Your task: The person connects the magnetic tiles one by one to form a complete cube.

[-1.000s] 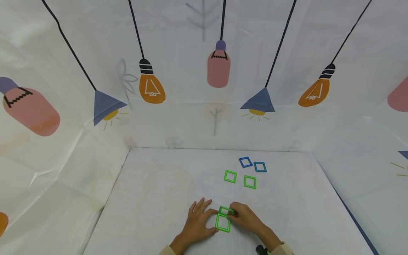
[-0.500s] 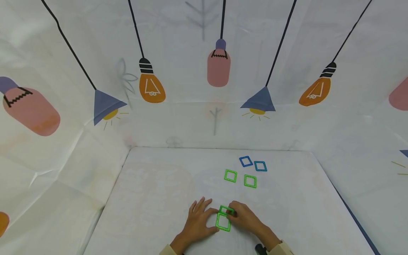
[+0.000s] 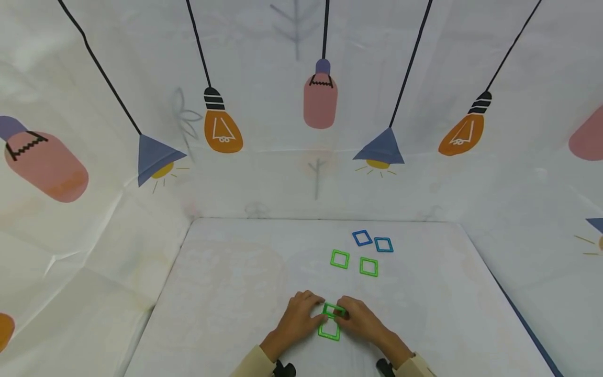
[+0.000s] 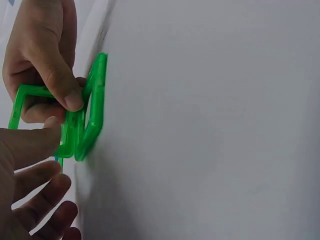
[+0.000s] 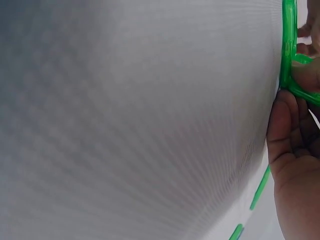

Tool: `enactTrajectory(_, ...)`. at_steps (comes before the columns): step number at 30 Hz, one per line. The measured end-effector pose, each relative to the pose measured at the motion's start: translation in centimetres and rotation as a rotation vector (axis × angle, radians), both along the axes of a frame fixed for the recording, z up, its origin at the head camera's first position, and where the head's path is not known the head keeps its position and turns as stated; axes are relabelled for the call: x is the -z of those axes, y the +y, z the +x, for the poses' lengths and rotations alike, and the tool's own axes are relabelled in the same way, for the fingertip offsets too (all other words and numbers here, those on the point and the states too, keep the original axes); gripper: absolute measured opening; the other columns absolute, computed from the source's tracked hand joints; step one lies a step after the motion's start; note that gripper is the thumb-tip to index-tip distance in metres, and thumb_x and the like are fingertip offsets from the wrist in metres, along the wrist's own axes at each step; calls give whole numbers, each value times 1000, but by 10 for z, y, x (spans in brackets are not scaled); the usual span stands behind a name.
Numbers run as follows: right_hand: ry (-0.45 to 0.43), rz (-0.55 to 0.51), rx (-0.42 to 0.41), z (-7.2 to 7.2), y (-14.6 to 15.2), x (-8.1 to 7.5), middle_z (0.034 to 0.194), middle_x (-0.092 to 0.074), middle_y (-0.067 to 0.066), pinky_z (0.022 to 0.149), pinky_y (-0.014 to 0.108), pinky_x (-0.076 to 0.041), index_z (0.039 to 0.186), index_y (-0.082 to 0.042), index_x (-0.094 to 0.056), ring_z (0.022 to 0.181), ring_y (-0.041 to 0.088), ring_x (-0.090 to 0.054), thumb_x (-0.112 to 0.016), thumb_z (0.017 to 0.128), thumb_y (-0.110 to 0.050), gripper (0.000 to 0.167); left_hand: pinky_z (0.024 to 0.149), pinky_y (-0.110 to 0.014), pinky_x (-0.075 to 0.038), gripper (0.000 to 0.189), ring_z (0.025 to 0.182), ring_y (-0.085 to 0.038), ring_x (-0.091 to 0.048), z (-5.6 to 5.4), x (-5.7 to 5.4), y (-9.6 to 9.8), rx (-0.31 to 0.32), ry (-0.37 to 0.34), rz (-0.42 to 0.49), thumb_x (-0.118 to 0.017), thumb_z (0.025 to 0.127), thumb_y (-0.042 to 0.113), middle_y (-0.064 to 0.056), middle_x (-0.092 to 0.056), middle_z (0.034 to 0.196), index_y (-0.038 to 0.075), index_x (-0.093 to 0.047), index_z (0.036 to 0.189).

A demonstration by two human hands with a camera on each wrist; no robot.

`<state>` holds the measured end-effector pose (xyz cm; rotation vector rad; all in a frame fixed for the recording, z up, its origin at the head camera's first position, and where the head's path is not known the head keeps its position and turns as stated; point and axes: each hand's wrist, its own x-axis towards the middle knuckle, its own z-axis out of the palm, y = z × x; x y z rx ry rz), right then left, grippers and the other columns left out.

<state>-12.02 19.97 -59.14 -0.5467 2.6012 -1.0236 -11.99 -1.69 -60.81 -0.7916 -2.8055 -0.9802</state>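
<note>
Two green see-through square frame tiles meet edge to edge. The flat tile (image 3: pixel 328 337) lies on the white table, and the raised tile (image 3: pixel 334 306) stands up from its far edge. My right hand (image 3: pixel 364 320) pinches the raised tile low on its right side, its thumb (image 4: pixel 73 100) close to the joint. My left hand (image 3: pixel 298 317) is at the tiles' left side. In the left wrist view its thumb (image 4: pixel 42 140) touches the raised tile (image 4: pixel 37 91), while the other fingers are spread and loosely bent below. The right wrist view shows only part of the flat tile (image 5: pixel 288 45).
Farther back on the white table (image 3: pixel 235 272) lie two more green square tiles, one left (image 3: pixel 340 259) and one right (image 3: pixel 369 266). Behind them are a blue diamond-shaped tile (image 3: pixel 362 237) and a teal-blue tile (image 3: pixel 383 244). A lamp-printed white sheet (image 3: pixel 268 183) surrounds the table.
My left hand has shifted up and right, its thumb leaving the flat tile's near corner for the joint. My right hand keeps its pinch on the raised tile.
</note>
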Motion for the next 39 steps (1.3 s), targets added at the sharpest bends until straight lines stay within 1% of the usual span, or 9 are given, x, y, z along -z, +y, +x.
enactTrajectory(4,15,-8,-8,1,0,0,84,-61,-10,63,20,-46,90,-16,-66,71,0,-50,-75,86,-9,12,68,-16,-38,29,76,1,-44,-8,-5,10,86,-82,-12,-84,81,27,11,-61,87,16,-72,105)
enactTrajectory(7,42,-10,-21,1,0,-1,82,-59,-11,63,19,-46,88,-17,-65,71,0,-49,-75,85,-7,14,63,-15,-37,22,70,1,-40,-9,-7,15,112,-90,-27,-84,79,20,11,-57,79,14,-71,96)
enactTrajectory(13,93,-6,-43,0,-1,-1,79,-56,-12,63,19,-45,86,-17,-64,70,-1,-47,-75,85,-5,16,59,-15,-34,12,65,-1,-38,-9,-7,21,92,-95,-44,-81,79,13,11,-51,72,13,-70,86)
enactTrajectory(23,116,-7,-70,0,6,-2,87,-61,-12,69,20,-49,95,-16,-69,76,-3,-51,-77,85,-10,15,56,-16,-36,10,64,-1,-40,-6,-5,21,45,-119,29,-81,78,9,9,-54,69,12,-71,81)
enactTrajectory(27,102,-24,-74,-2,16,-8,94,-64,-6,71,21,-51,103,-12,-70,80,-2,-53,-78,84,-10,21,55,-17,-34,14,64,-2,-39,-3,-5,20,-19,-118,20,-81,79,12,10,-50,69,13,-67,77)
enactTrajectory(30,84,-1,-35,-5,26,-13,97,-65,-4,71,20,-51,108,-11,-70,81,-1,-55,-77,86,-12,23,54,-18,-33,14,64,-2,-38,-2,-4,19,-92,-105,5,-81,80,15,11,-48,70,15,-67,78)
enactTrajectory(33,69,32,53,-10,38,-18,97,-64,-7,71,21,-51,109,-12,-70,82,1,-56,-75,89,-16,21,54,-18,-34,13,65,-2,-40,-2,-3,16,-167,-84,7,-81,79,16,11,-51,71,14,-68,79)
enactTrajectory(37,92,52,201,-19,58,-23,94,-64,-8,71,20,-51,106,-12,-70,82,5,-57,-73,91,-16,15,56,-19,-36,13,66,-4,-42,-3,-2,13,-255,-49,25,-82,78,16,9,-54,71,14,-70,80)
enactTrajectory(39,115,59,254,-25,69,-24,93,-64,-6,70,21,-52,106,-10,-70,82,7,-58,-71,92,-15,15,55,-19,-35,14,66,-4,-42,-3,-2,11,-297,-20,30,-83,77,15,8,-53,71,14,-69,80)
